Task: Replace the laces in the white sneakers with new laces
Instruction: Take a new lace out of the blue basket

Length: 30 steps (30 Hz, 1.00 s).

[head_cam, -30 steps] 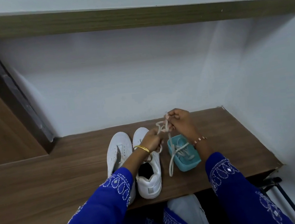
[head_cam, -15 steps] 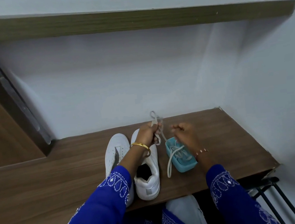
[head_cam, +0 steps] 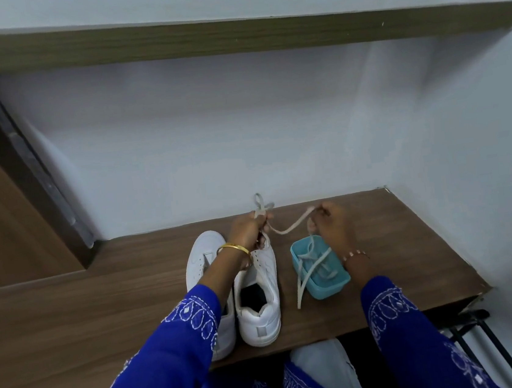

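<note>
Overhead, both hands, left (head_cam: 248,231) and right (head_cam: 331,222), pinching one lace (head_cam: 290,227) above sneakers (head_cam: 259,289) near the shelf's (head_cam: 381,243) back edge.

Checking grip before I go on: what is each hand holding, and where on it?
Both hold one lace: left hand grips its looped end, right hand pinches it farther along.

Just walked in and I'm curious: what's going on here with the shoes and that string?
A person in blue sleeves is sorting out a lace at a wooden shelf. The left hand grips one bunched, looped part of it, the right hand pinches another, and the lace stretches between them above the shelf. Two white sneakers stand side by side under the left arm, with no laces visible in them. To their right, a small teal container holds more lace, one end trailing over its rim.
</note>
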Tool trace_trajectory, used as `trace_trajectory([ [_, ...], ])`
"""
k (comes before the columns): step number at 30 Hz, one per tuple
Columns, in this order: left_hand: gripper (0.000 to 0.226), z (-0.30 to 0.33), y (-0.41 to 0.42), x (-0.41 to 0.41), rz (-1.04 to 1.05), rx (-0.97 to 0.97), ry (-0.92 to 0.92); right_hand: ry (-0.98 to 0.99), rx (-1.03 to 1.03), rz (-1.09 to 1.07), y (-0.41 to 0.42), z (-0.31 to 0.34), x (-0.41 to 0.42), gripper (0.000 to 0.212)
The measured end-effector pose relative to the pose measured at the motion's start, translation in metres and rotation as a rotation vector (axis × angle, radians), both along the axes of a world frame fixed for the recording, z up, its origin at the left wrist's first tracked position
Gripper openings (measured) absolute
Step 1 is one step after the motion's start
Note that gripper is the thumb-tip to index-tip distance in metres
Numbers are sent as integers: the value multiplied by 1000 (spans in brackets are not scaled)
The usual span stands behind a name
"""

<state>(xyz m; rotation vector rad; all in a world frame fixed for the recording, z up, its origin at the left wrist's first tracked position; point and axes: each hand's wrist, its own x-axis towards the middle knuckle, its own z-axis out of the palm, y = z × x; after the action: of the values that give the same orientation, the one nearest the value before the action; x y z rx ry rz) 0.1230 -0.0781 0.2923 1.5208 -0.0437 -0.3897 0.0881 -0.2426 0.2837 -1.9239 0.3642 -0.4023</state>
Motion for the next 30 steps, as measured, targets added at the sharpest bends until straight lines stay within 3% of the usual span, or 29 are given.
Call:
trace_trajectory([
  [4,24,-15,-8,-9,-56,134,-26,-152,242,73,7,28,5,21],
  [10,14,-12,-20,-20,-177,5,-48,-184,431,163,27,50,-4,20],
  [14,17,-12,-22,-18,-156,59,-139,-218,531,231,31,55,-6,19],
  [19,37,-17,-19,-11,-50,92,-128,-190,473,176,27,53,-5,16],
  [25,30,2,-8,-3,44,-256,39,222,229,179,24,5,-12,23],
  [30,33,15,1,0,31,-393,79,295,147,304,40,-11,-20,9],
])
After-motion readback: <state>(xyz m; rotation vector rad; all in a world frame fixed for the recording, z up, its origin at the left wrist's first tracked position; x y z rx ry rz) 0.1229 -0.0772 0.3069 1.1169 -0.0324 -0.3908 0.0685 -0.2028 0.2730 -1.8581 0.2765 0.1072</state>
